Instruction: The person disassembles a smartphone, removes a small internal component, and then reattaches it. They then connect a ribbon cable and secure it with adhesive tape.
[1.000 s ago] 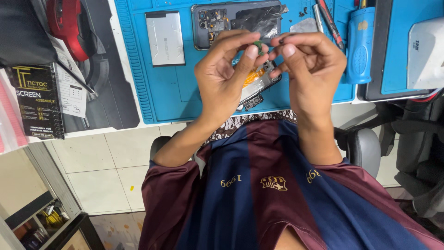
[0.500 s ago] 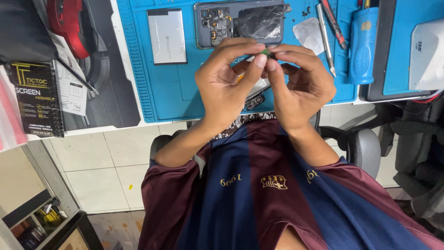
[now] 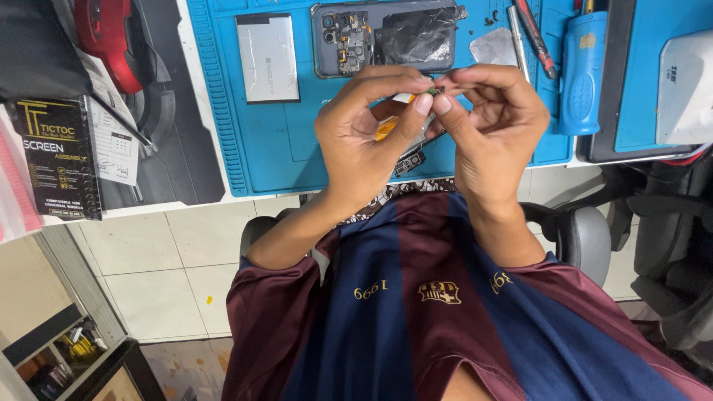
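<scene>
My left hand [image 3: 364,137] and my right hand [image 3: 494,130] meet above the blue work mat [image 3: 275,141], fingertips pinched together on a tiny dark part [image 3: 437,90]. Under my left fingers shows a small component with an orange flex strip [image 3: 386,128]. Beyond the hands lies an opened phone body [image 3: 386,37], its circuit board and dark foil exposed. A flat silver battery [image 3: 267,56] rests on the mat to the left.
A blue screwdriver handle [image 3: 581,70], thin tools [image 3: 531,33] and a blue tray [image 3: 653,74] sit at the right. A black box [image 3: 59,160] and a red-and-black device [image 3: 111,33] lie on the left. A chair armrest [image 3: 587,238] is beside me.
My hands drew closer together, then shifted a little; the fingertips now pinch the small part between them, higher over the mat.
</scene>
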